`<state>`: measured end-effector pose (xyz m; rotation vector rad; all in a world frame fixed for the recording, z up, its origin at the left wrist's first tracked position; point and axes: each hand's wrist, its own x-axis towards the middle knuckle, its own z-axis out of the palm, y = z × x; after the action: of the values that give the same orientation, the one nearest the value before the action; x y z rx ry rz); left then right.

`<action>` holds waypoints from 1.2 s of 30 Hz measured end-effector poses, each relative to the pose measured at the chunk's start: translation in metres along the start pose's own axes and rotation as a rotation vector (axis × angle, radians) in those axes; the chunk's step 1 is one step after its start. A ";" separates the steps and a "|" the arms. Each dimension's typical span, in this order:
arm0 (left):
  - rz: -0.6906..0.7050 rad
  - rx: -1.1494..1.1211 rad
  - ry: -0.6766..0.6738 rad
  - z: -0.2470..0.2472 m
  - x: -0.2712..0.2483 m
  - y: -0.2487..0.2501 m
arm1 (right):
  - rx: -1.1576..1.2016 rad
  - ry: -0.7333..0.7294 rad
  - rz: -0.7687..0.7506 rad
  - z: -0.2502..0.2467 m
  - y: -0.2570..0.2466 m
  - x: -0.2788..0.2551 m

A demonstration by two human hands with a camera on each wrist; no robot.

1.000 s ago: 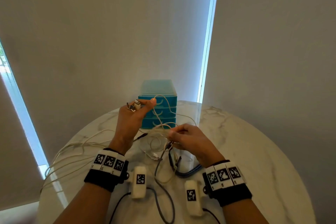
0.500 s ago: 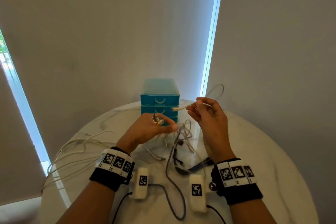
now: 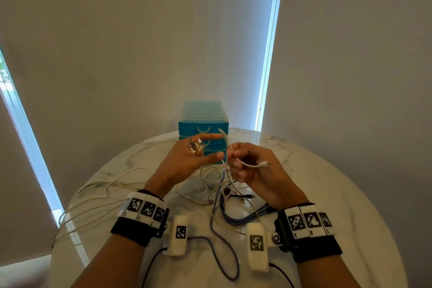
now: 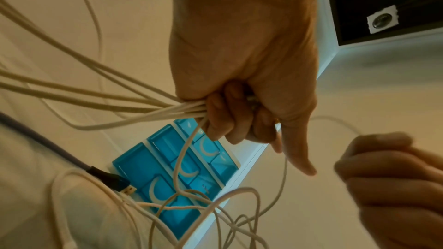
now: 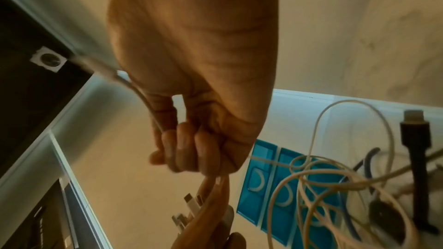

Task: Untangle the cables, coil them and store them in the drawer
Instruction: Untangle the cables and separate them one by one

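Cables (image 3: 217, 184) — bunched in left hand (image 3: 187, 159), one end in right hand (image 3: 252, 170).

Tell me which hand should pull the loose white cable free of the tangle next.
Right. The right hand already pinches that white cable near its free connector end, while the left hand is full, gripping a bundle of white cables and their plugs.

No readable text anywhere; only black-and-white square code markers on wrist bands (image 3: 145, 208) and white modules (image 3: 256, 243).
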<state>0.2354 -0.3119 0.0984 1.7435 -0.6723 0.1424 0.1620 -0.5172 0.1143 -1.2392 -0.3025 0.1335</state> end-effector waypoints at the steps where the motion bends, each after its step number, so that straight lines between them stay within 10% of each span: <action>1: 0.028 0.047 -0.031 0.000 0.000 0.000 | -0.042 -0.059 0.048 0.001 -0.001 0.000; 6: 0.052 0.154 0.073 -0.002 0.001 0.002 | -0.099 -0.152 0.169 0.000 -0.006 -0.006; 12: 0.049 0.238 0.089 -0.007 0.000 0.004 | 0.596 0.062 -0.278 -0.013 -0.008 -0.009; 20: 0.132 0.338 -0.093 -0.002 -0.001 0.003 | -0.343 0.426 -0.077 0.022 0.015 0.012; 26: 0.105 0.385 -0.137 -0.002 -0.001 0.002 | -0.329 0.434 -0.257 0.021 0.010 0.007; 29: 0.074 0.245 0.076 -0.006 0.000 0.007 | -0.116 0.679 -0.359 0.007 -0.004 0.014; 36: 0.096 -0.177 1.167 -0.068 -0.001 0.002 | 0.413 1.046 -0.864 -0.056 -0.101 0.010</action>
<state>0.2506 -0.2487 0.1191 1.1668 0.1038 1.0335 0.1819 -0.5987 0.1948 -0.5567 0.1292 -1.1145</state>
